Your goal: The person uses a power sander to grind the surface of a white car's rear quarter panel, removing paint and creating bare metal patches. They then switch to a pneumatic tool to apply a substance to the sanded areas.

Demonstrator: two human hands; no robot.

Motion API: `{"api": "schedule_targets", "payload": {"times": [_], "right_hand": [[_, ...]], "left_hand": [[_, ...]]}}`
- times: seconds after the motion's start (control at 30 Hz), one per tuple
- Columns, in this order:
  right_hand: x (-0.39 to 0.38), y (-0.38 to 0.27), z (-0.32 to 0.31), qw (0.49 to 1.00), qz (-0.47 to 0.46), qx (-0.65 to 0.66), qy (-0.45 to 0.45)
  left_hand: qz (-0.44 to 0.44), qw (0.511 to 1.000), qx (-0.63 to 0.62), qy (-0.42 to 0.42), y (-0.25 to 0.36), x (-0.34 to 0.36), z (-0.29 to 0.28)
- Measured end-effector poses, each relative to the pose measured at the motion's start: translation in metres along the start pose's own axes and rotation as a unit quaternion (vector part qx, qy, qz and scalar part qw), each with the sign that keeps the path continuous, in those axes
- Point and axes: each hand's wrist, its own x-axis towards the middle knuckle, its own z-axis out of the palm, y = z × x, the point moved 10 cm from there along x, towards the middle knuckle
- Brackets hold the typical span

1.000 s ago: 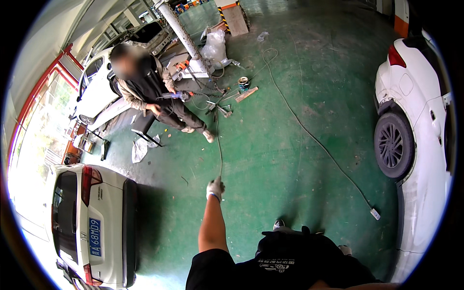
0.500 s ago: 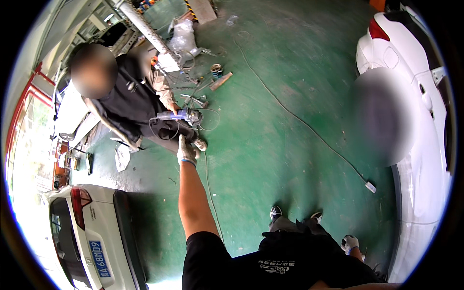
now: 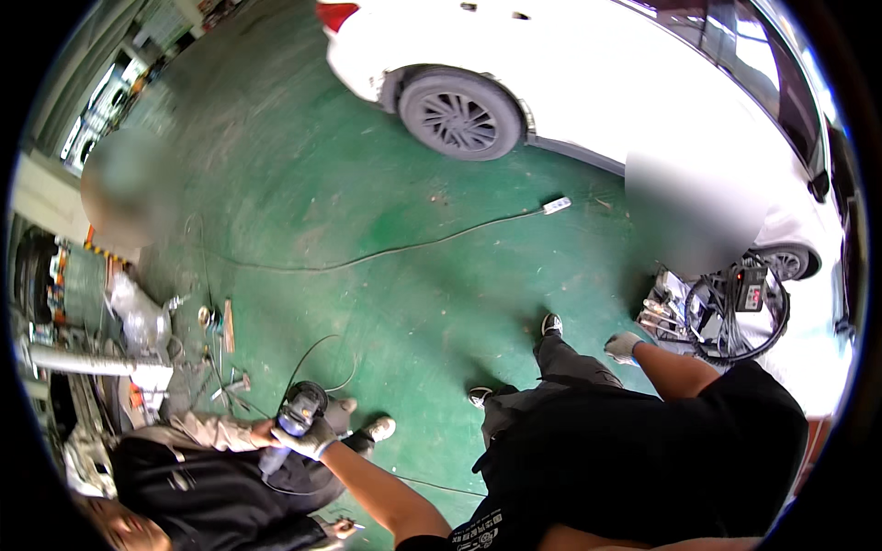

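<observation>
At lower left, a power tool [image 3: 304, 410], blue and black, is being gripped from two sides: by the left hand [image 3: 314, 439], white-gloved, its fingers being laid across the body just below the round head, and by the bare hand [image 3: 264, 433] of a co-worker [image 3: 216, 477] in a dark top with pale sleeves. How firmly either grip is being applied cannot be told. A thin cord [image 3: 312, 349] is being looped out past the tool's head, over the green floor [image 3: 395, 211]. The right hand [image 3: 623, 347], also gloved, is being held low, well apart from the tool, near the wearer's grey trousers [image 3: 574, 363]; its fingers are being partly bent, but how wide or narrow cannot be told. To its right, equipment with coiled black cable [image 3: 782, 321] is being seen beside a white car [image 3: 588, 83], part of which is being masked by a blurred patch. Mid-floor, a long cable [image 3: 322, 269] is being run to a white power strip [image 3: 556, 205]. At left, near the co-worker, a wood strip [image 3: 229, 326] and a clear plastic bag [image 3: 140, 314] are being noted.
</observation>
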Motion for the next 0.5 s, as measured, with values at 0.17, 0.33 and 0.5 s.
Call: {"api": "schedule_targets", "payload": {"times": [0.17,0.33,0.5], "right_hand": [[-0.025,-0.094,-0.076,0.991,-0.067,-0.079,0.081],[-0.033,-0.188,-0.145,0.979,-0.178,0.019,0.093],[-0.061,-0.283,-0.156,0.842,-0.269,0.391,-0.256]], "left_hand": [[-0.022,0.996,-0.041,-0.07,-0.084,-0.094,0.084],[-0.153,0.974,-0.059,-0.157,-0.2,-0.211,0.173],[-0.445,0.847,-0.002,-0.291,-0.336,-0.338,0.268]]}}
